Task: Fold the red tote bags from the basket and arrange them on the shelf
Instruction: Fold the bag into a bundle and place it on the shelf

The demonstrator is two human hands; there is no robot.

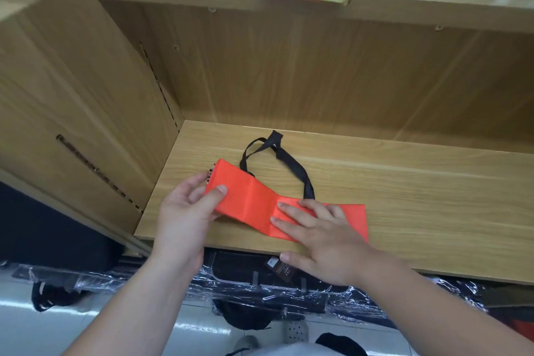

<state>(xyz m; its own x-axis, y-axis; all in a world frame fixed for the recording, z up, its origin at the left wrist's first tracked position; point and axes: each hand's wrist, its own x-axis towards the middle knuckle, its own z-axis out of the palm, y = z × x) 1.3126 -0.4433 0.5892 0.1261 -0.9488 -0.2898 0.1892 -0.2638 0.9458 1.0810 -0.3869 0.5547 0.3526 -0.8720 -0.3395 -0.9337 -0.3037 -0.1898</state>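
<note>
Shelf: light wooden shelf (404,205), back panel behind.
Left hand: left hand (185,211) pinches the raised left end of the red tote bag (251,196).
Bag: near the shelf's front edge, black handles (291,162) looped behind.
Right hand: right hand (320,237) spread flat, pressing the bag's right half.
</note>
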